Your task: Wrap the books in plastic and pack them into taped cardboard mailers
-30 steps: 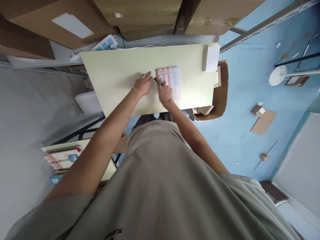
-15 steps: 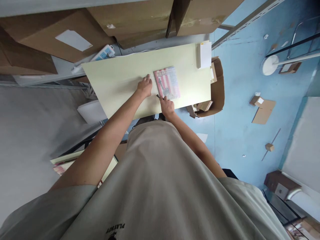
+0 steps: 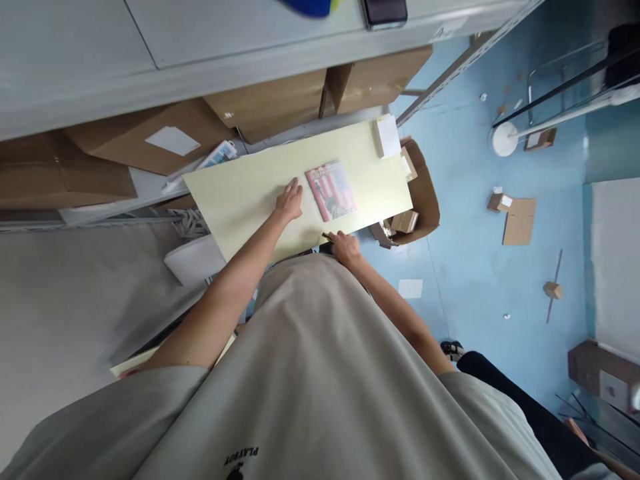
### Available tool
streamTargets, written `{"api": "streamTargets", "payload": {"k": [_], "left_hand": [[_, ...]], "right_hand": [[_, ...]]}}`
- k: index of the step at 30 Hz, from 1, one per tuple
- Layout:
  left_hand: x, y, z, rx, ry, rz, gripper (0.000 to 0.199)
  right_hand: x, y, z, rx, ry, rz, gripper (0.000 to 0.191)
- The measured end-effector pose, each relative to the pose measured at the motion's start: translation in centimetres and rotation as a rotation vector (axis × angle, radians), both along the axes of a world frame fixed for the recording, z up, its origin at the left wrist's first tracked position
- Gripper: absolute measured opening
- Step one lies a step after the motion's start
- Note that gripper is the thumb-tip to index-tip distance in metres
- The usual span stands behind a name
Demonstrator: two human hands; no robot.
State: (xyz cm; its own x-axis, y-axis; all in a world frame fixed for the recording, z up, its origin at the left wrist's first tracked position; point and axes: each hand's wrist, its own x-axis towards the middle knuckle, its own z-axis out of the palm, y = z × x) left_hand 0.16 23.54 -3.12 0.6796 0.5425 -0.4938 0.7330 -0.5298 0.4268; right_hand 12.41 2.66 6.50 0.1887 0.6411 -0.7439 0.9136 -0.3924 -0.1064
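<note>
My left hand lies flat on a pale yellow board, fingers stretched out, just left of a printed booklet. The booklet, with red and white stripes and a statue on it, rests flat on the board. At the board's near edge my right hand is closed around a slim dark tool. Only the tool's tip shows past the fingers, so its exact kind is unclear. It points left, below the booklet and apart from it.
A white box stands at the board's far right corner. Beside it is an open carton with small boxes inside. Large cardboard boxes line the shelf behind. A person's dark-trousered leg shows at the lower right.
My right hand has drawn back with the tool from the booklet's lower edge to the board's near edge. My left hand stays on the board. The view has shifted, showing more upper shelf.
</note>
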Motion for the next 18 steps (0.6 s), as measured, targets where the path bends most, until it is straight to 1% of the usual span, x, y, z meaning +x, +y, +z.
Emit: {"api": "streamTargets", "payload": {"k": [3,5,8,10,12,13,15,16,18], "left_hand": [[-2.1,-0.3,0.4,-0.043,-0.155,0.155,0.086],[-3.4,-0.9,1.0,-0.063,-0.219,0.253,0.078],[-4.6,-1.9,2.8,-0.12,-0.29,0.394,0.071],[-4.8,-2.1,4.7,-0.151,-0.38,0.483,0.064],[-4.6,-1.5,7.4,-0.148,-0.567,0.562,0.058],[-4.5,-0.9,9.0,-0.123,-0.677,0.586,0.055],[-4.5,0.8,12.9,-0.037,-0.87,0.607,0.053],[-4.7,1.8,15.0,0.017,-0.935,0.616,0.054],[-5.4,3.8,19.1,0.121,-0.992,0.637,0.057]], "right_hand": [[0.6,0.4,1.7,0.07,-0.012,-0.07,0.057],[1.2,1.5,2.9,0.149,-0.015,-0.132,0.062],[1.7,4.6,5.0,0.346,0.034,-0.182,0.063],[1.6,7.7,6.8,0.516,0.105,-0.19,0.066],[1.2,11.7,9.0,0.676,0.189,-0.181,0.067],[0.8,13.9,10.2,0.75,0.225,-0.168,0.065],[-0.1,18.6,12.9,0.893,0.268,-0.11,0.058],[-0.6,21.1,14.2,0.961,0.273,-0.068,0.053],[-1.6,26.0,16.7,1.064,0.251,0.014,0.046]]}}
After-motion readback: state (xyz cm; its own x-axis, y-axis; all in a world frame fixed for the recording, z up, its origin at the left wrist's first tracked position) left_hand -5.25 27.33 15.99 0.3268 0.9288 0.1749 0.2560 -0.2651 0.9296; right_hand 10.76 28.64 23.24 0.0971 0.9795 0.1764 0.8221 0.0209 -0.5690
